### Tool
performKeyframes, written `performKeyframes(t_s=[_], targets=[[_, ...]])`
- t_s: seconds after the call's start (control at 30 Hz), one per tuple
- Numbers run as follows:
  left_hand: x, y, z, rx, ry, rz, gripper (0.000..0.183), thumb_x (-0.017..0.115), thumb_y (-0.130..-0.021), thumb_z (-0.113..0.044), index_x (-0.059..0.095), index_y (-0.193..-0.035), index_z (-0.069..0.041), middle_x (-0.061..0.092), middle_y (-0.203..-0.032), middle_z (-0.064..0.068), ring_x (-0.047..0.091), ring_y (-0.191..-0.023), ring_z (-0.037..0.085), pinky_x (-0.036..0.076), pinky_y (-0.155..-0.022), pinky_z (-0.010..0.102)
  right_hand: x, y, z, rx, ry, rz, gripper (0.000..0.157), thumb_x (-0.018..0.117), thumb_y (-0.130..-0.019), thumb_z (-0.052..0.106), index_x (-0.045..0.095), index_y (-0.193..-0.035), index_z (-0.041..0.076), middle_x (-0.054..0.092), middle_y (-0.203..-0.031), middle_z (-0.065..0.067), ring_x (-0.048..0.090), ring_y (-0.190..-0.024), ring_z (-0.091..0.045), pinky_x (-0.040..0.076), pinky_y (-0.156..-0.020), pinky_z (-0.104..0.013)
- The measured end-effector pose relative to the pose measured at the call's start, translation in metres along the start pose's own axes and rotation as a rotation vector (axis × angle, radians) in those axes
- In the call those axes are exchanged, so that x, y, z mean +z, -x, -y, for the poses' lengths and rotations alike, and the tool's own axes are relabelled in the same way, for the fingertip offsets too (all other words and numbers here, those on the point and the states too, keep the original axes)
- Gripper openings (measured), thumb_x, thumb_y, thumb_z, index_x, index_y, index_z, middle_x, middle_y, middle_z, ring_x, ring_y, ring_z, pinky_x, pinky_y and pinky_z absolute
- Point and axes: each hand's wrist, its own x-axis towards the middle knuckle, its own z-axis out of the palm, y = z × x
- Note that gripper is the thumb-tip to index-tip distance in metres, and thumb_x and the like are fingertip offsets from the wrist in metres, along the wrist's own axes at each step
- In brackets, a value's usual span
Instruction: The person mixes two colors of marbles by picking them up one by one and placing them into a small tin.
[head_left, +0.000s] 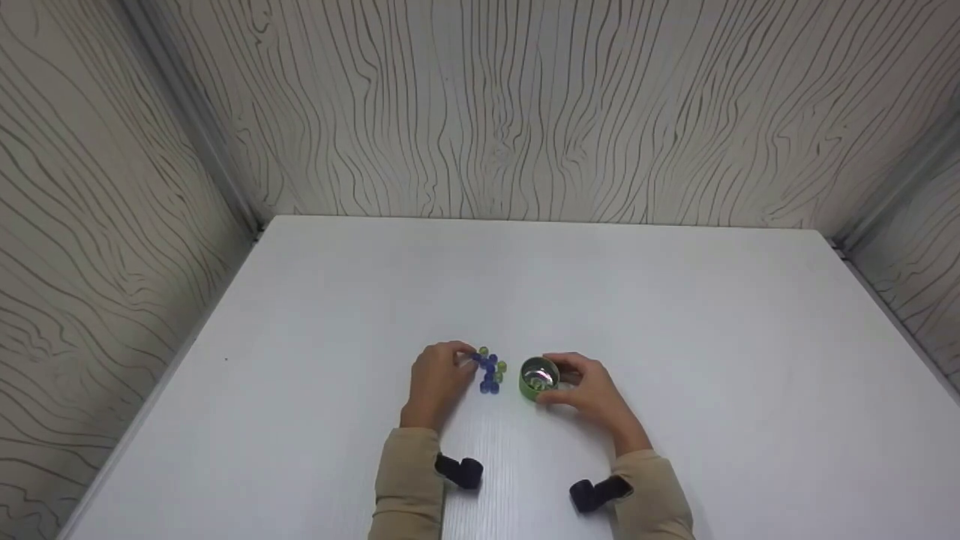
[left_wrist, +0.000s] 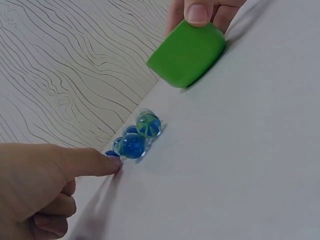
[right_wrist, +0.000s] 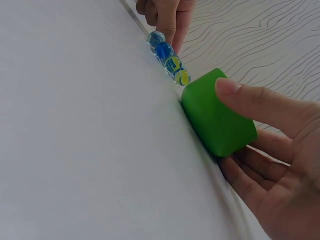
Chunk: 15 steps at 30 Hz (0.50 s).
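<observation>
A small green cup [head_left: 529, 390] stands upright on the white table, a few yellow-green marbles [head_left: 538, 384] visible inside it. My right hand [head_left: 592, 390] grips its right side, thumb on the near wall and fingers around the far side. To the cup's left lies a loose cluster of glass marbles [head_left: 490, 376], several blue and a few yellow-green. My left hand [head_left: 439, 379] is at the cluster's left edge, pinching a blue marble [left_wrist: 111, 153] between thumb and index finger. Part of that marble is hidden behind a fingertip; the other left fingers curl toward the palm.
The white table [head_left: 315, 300] reaches back to a wall [head_left: 480, 112] with a wood-grain pattern; a similar wall [head_left: 90, 225] rises at the left. A black strap-mounted camera [head_left: 469, 474] sits on the left wrist, another black camera [head_left: 583, 496] on the right.
</observation>
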Motion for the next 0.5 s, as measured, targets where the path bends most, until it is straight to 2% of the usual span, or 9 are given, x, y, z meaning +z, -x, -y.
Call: performKeyframes(t_s=[0.33,0.5], targets=[[-0.0008,-0.0003,0.0012,0.011,0.005,-0.004,0.017,0.069,-0.084,-0.015,0.075,-0.099,-0.012,0.072,-0.085,0.006,0.056,-0.073,0.014,0.048,-0.069,0.032,0.0004,0.0012,0.0015,-0.008,0.015,-0.002,0.067,0.084,-0.071,0.016,0.055,-0.127,-0.006,0.059,-0.128,-0.027,0.060,-0.118,-0.040,0.048,-0.101,-0.038],[-0.0009,-0.0009,0.0017,0.014,0.013,-0.002,0.017,0.068,-0.083,-0.014,0.076,-0.098,-0.012,0.068,-0.079,0.004,0.051,-0.068,0.013,0.043,-0.064,0.028,0.0003,0.0016,0.0020,-0.013,0.032,-0.005,0.067,0.084,-0.072,0.015,0.055,-0.127,-0.007,0.059,-0.127,-0.028,0.060,-0.118,-0.041,0.049,-0.101,-0.039]])
